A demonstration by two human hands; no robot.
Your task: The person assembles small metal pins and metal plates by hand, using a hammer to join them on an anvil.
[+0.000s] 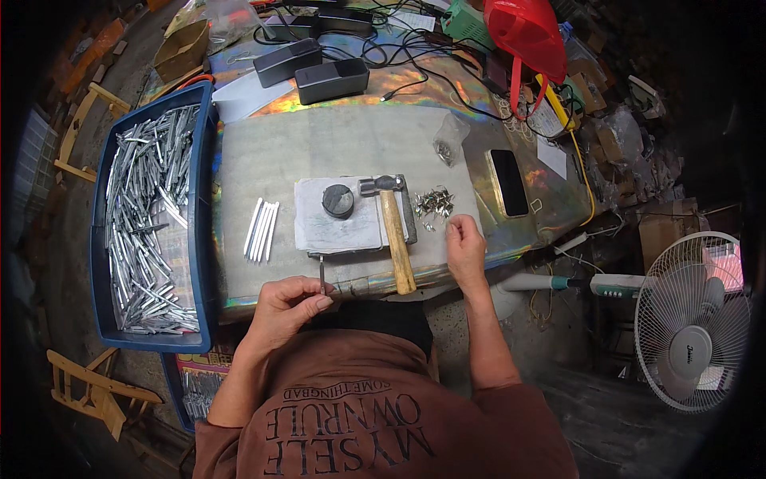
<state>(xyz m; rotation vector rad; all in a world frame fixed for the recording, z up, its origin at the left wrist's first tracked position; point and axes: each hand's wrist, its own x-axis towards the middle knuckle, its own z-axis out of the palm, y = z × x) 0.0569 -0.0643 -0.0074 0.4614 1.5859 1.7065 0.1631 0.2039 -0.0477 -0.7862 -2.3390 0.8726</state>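
My left hand [286, 310] pinches a slim dark metal rod [321, 273] upright at the table's front edge, just before the block. My right hand [466, 249] is closed with its fingertips together beside a small pile of shiny metal bits [433, 204]; whatever it may hold is too small to make out. A hammer [392, 235] with a wooden handle lies across the right side of a flat block [409, 209] covered with pale paper [315, 227]. On that paper stands a round dark metal piece [337, 202]. Several silvery strips [261, 231] lie side by side to the left.
A blue bin [206, 239] full of metal strips stands at the left. Black plastic boxes [331, 81] and cables lie at the back. To the right are a phone [507, 184], a small clear bag [449, 142], a red bag [527, 40] and a fan [690, 323].
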